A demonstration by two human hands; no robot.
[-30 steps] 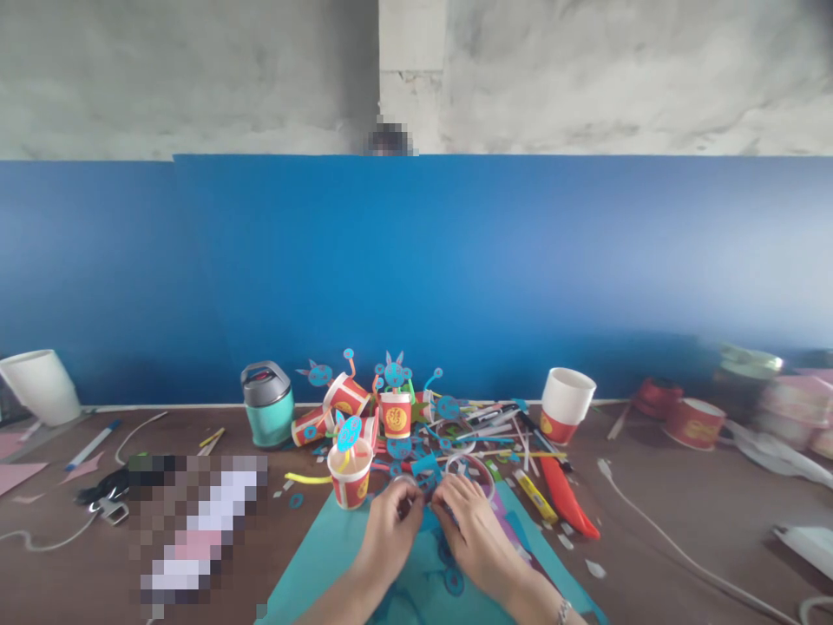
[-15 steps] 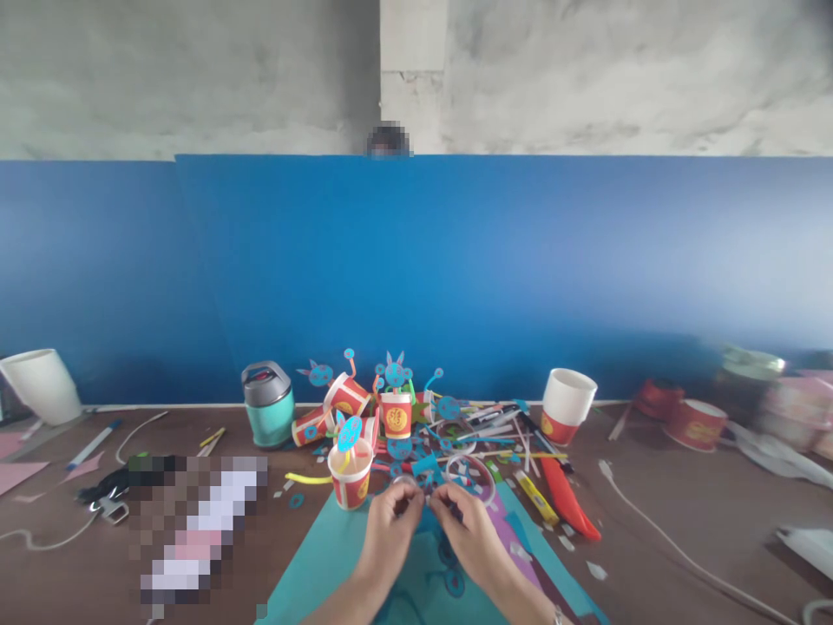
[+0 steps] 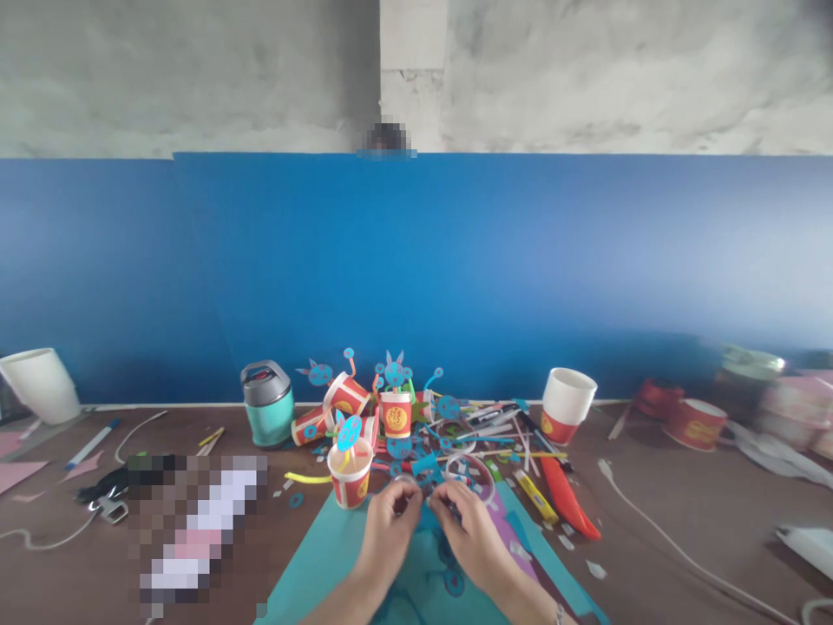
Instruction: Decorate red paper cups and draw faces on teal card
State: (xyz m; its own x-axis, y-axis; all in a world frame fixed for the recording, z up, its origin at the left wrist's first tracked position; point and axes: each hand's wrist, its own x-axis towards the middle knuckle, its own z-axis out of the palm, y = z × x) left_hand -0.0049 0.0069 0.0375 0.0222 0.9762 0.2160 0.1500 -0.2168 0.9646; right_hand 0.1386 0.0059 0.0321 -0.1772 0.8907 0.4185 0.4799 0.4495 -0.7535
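My left hand and my right hand face each other over a teal paper sheet, fingers pinched and tips close together. Whatever they pinch is too small and hidden to name. A clear ring, perhaps a tape roll, shows just behind my left fingertips. Left of my left hand stands a red and white paper cup with a blue paper animal face above its rim. Under my right wrist lies a blue paper disc on the sheet.
Behind are decorated cups, scattered pens and paper scraps. A yellow box cutter and a red pointed tool or handle lie right, near stacked white cups. A teal flask stands left. A blue partition closes the back.
My hands stay almost in place, with only slight finger movement. The cups and other items on the table have not moved.
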